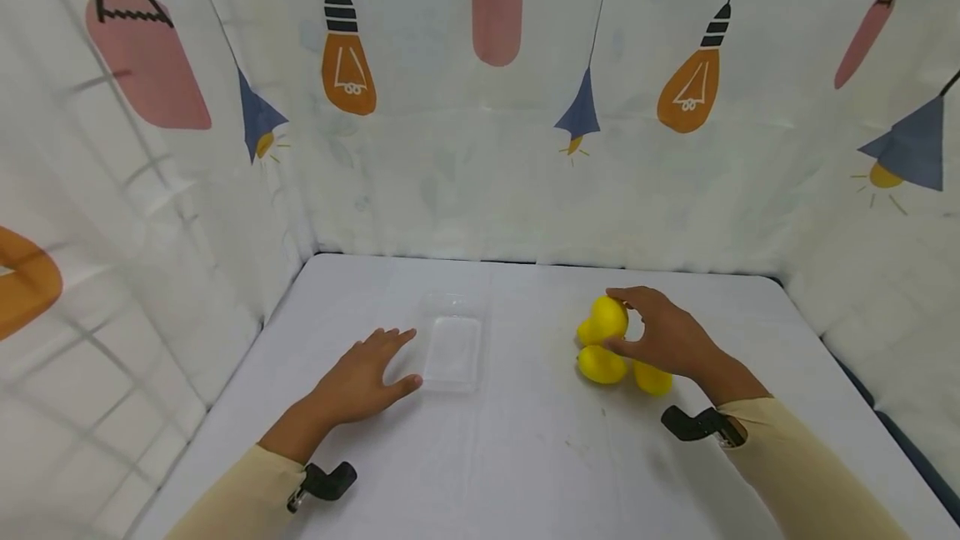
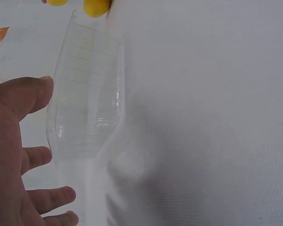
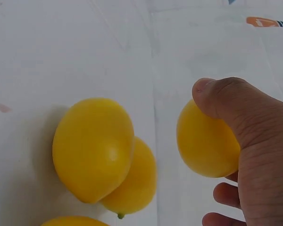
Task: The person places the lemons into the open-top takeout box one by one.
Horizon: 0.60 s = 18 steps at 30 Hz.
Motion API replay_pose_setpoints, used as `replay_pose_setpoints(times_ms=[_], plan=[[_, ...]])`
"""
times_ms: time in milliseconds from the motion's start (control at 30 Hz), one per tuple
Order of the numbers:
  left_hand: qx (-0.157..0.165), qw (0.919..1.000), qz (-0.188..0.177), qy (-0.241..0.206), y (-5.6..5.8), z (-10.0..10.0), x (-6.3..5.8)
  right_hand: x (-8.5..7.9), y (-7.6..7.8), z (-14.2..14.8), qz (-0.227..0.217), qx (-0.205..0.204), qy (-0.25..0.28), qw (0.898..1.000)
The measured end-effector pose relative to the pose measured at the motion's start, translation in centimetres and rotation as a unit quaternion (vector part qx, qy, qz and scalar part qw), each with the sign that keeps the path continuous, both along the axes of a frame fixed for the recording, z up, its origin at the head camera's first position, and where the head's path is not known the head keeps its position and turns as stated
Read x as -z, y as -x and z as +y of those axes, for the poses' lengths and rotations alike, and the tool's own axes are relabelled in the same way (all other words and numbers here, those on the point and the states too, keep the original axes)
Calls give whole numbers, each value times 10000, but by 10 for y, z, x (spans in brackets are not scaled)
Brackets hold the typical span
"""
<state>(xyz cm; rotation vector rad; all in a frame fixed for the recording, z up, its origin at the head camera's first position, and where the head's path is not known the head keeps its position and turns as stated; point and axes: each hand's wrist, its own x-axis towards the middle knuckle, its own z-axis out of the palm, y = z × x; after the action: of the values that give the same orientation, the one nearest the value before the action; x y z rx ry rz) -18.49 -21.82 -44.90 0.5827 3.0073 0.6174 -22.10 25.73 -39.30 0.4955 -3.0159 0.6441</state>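
My right hand [image 1: 667, 336] pinches a lemon [image 3: 207, 139] between thumb and fingers, above the other lemons on the right of the table. One lemon [image 1: 602, 365] lies just in front of the held one, another lemon [image 1: 652, 378] sits under the palm side, and a third lemon [image 3: 137, 181] shows behind the nearest in the right wrist view. With fingers spread, my left hand [image 1: 367, 377] is beside a clear plastic container [image 1: 453, 352]. Its thumb and fingertips are right at the container's near rim [image 2: 51, 117] in the left wrist view.
A white-covered table [image 1: 525, 457] carries everything. Behind and to the left hang white cloth walls [image 1: 450, 182] printed with lamps and bulbs. Each sleeve has a black wrist device at the cuff, such as the left device [image 1: 330, 482].
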Motion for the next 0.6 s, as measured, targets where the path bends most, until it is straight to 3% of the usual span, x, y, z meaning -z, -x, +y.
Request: replay_pose_setpoints(times_ms=[600], plan=[[50,9999,26,124,3,0,-1,-5,5,-49,173,-402,249,9987]])
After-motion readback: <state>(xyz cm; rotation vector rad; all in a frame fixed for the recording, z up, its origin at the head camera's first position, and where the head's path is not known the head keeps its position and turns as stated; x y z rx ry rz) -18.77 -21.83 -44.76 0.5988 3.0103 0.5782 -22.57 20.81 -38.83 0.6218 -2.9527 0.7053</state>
